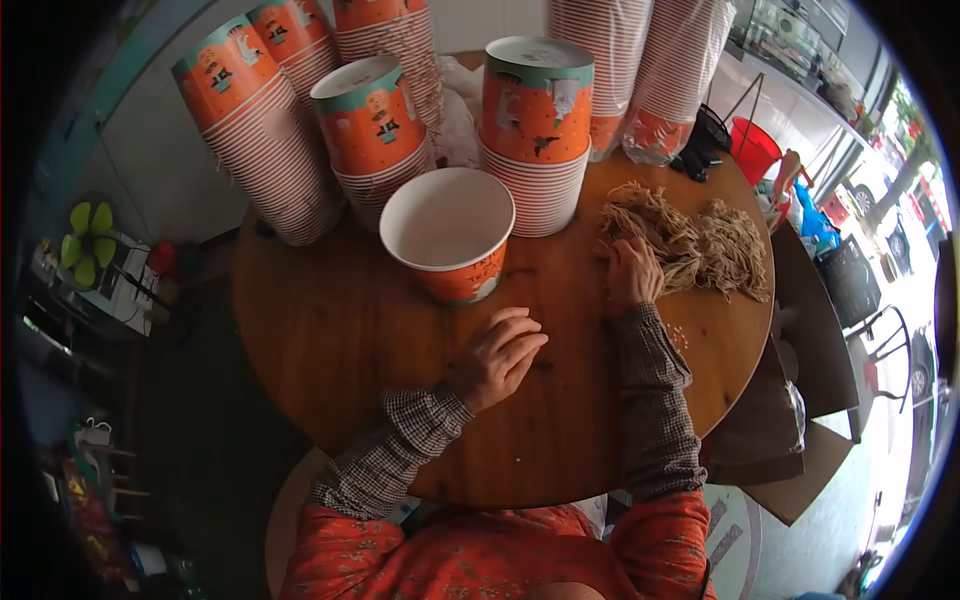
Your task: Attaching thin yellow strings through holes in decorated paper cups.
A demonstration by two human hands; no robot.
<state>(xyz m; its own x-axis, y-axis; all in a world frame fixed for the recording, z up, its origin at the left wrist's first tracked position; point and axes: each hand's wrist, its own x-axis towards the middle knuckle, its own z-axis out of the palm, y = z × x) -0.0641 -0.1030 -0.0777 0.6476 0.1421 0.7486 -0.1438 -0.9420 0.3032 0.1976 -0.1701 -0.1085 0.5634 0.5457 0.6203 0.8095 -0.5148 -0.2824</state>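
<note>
At the left edge of a heap of tangled tan noodle-like strands [735,265] is my right hand [637,275], its bent fingers closed on some of them. The fingertips are partly hidden among the strands. My left hand [495,362] hovers over the middle of the table, fingers loosely bent and a little apart, holding nothing. Just beyond it stands a large white-lined paper tub [450,215], orange outside, upright with its mouth up; no contents show inside. Behind the tub, upside-down stacks of orange and green paper tubs [537,110] rise from the table.
The round wooden table [400,370] fills the middle. More tub stacks [260,140] lean at the back left, and plastic-wrapped stacks [675,90] stand at the back right. Small crumbs lie by my right wrist. Open cardboard boxes [810,350] sit beyond the right edge, near a red bucket [755,148].
</note>
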